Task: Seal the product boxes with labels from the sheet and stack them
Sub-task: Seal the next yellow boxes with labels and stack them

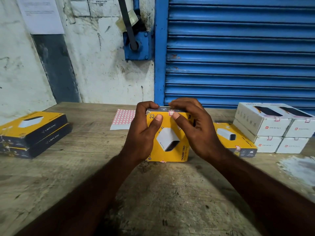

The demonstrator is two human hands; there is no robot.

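a yellow box (168, 142) stands on edge on the wooden table (85, 176) at the centre of the view, its printed face towards the camera, gripped from both sides. the left hand (146, 133) wraps its fingers over the box's top left corner, thumb flat on the yellow face. the right hand (192, 126) curls over the top right part, its thumb pressing on a small red-bordered label (171, 113) that folds over the top edge, from the dark top flap onto the yellow face. another label corner shows at the box's bottom edge, at six o'clock. just behind the box, at eleven o'clock, lies the label sheet (122, 120), a grid of red-bordered stickers, partly hidden by the left hand. at nine o'clock, well apart, two yellow and black boxes (32, 133) lie stacked flat. at three o'clock, just beside the right hand, one more yellow carton (233, 138) lies flat with a label on its near end. beyond it, at two o'clock, white boxes (272, 128) sit two high in two columns, labels on their flaps. a blue shutter (238, 57) fills twelve to two o'clock
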